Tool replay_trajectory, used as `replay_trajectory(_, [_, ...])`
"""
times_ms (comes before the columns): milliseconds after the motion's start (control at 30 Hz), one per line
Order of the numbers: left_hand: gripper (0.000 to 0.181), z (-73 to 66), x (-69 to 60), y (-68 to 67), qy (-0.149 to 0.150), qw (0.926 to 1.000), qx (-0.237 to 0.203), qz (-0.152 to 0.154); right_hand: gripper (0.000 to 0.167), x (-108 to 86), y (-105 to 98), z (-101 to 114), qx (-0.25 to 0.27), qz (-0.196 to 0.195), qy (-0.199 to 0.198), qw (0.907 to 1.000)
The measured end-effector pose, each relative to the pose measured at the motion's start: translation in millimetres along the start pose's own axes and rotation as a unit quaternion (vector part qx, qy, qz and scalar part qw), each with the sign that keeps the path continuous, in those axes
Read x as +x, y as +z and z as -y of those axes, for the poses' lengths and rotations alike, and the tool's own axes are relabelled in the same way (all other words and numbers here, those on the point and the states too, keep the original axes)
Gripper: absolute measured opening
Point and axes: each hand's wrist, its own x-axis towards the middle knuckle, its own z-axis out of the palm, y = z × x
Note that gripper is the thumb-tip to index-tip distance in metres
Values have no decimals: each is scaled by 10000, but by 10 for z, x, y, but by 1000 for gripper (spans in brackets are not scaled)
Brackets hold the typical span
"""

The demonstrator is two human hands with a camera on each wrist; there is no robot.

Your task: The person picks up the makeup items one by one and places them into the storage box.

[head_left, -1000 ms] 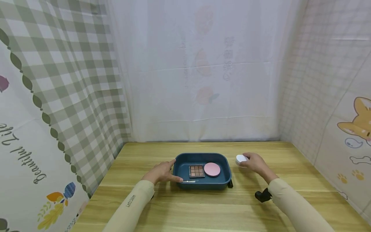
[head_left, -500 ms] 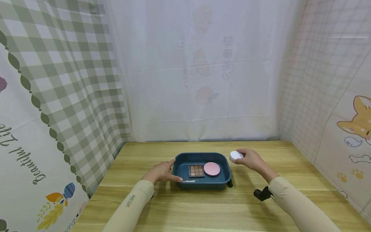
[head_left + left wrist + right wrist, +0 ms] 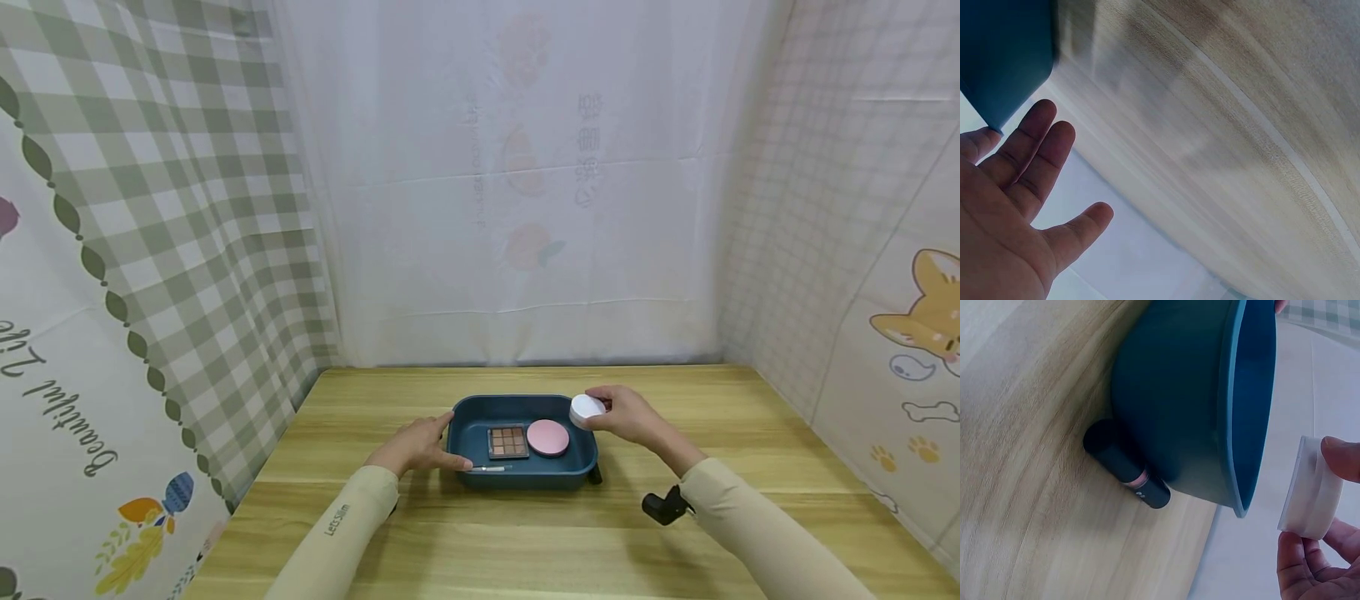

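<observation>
White round container shifting left since the earlier frame, now hanging near the blue box's right rim; the carry seems to be reaching the box. Right hand pinching it. Left hand spreading, touching the left rim, gripping nothing. Pink compact crowding the box's right side; palette, slim tool lying leftward. Black tube lying outside, beside the box.

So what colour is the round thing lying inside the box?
The round thing is pink; the head view shows it best.
</observation>
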Motion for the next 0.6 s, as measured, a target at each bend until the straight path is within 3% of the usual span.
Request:
replay_trajectory(233, [110,-1,5,2,-20,10000,-39,-9,60,20,77,41,67,78,36,9999])
replay_trajectory(600, [110,5,5,7,-40,10000,13,-4,53,52,240,124,111,402,-224,9989])
